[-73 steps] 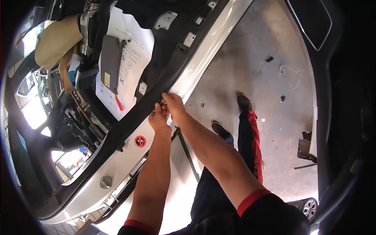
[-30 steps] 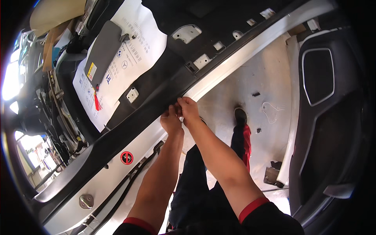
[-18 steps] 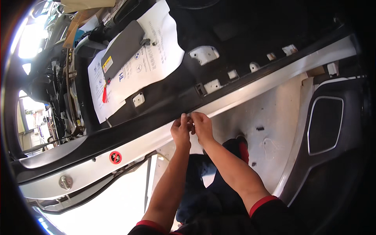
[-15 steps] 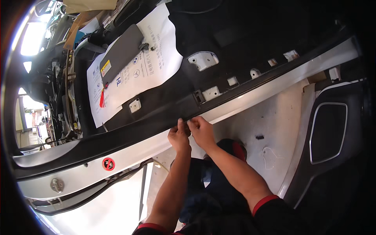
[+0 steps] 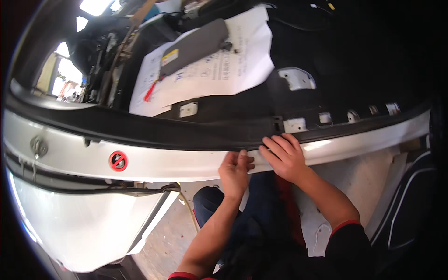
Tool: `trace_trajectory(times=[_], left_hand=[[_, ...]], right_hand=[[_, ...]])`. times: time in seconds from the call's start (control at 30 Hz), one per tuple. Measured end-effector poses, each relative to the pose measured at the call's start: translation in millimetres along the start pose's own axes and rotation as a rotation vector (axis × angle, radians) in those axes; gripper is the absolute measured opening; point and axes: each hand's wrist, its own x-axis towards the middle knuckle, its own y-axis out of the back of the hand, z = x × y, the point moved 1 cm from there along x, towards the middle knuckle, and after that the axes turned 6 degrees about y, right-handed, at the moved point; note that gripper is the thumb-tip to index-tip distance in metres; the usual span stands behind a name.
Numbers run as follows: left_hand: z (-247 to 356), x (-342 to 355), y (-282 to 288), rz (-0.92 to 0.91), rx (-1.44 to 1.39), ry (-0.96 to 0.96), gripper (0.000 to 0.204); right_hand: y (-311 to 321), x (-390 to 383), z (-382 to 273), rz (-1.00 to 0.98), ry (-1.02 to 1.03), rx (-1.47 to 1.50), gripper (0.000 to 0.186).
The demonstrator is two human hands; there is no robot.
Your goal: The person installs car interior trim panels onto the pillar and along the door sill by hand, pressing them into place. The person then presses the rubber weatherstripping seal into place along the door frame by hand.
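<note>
A long black rubber door seal [image 5: 186, 141] runs along the inner edge of a car's silver door sill [image 5: 182, 165]. My left hand [image 5: 234, 175] is at the sill with its fingers curled in, its thumb tip touching the lower edge of the seal; nothing shows between the fingers. Just to the right, my right hand [image 5: 288, 158] lies over seal and sill, fingers stretched out and pressed down on the black strip. The part of the seal beneath those fingers is hidden.
Inside the car, a grey sun visor [image 5: 198, 46] with a red tag lies on a white printed paper sheet [image 5: 154, 100] over black carpet. An open white door [image 5: 79, 224] stands at lower left, a dark door panel [image 5: 410, 205] at right. A metal striker [image 5: 38, 146] projects from the sill.
My view has swung, shifting the car in the picture. My hands, close together at the seal before, are now apart. The right hand's fingers have gone from a pinch to stretched out along the seal.
</note>
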Motion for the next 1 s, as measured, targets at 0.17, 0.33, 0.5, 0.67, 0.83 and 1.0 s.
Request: trace_trajectory(times=[0.17, 0.33, 0.5, 0.67, 0.83, 1.0], left_hand=[[-8.3, -18.0, 64.4, -0.029, -0.088, -0.078, 0.021], [89.5, -19.1, 136.7, 0.465, 0.089, -0.344, 0.035], [151.4, -8.0, 155.4, 0.766, 0.511, -0.531, 0.033], [141.4, -2.0, 166.8, 0.743, 0.441, -0.561, 0.026], [147.8, -5.4, 160.5, 0.634, 0.238, -0.473, 0.025], [140.6, 4.2, 172.3, 0.563, 0.111, -0.442, 0.025]], right_hand=[[4.2, -2.2, -2.6, 0.042, -0.080, 0.122, 0.035], [6.9, 5.4, -13.1, -0.022, -0.142, 0.097, 0.040], [7.8, -1.0, -9.5, -0.015, -0.136, 0.105, 0.038], [5.8, 0.4, -9.7, 0.005, -0.115, 0.132, 0.035], [6.3, -4.5, -5.1, 0.017, -0.123, 0.133, 0.032], [4.9, -5.6, -2.8, 0.043, -0.152, 0.171, 0.035]])
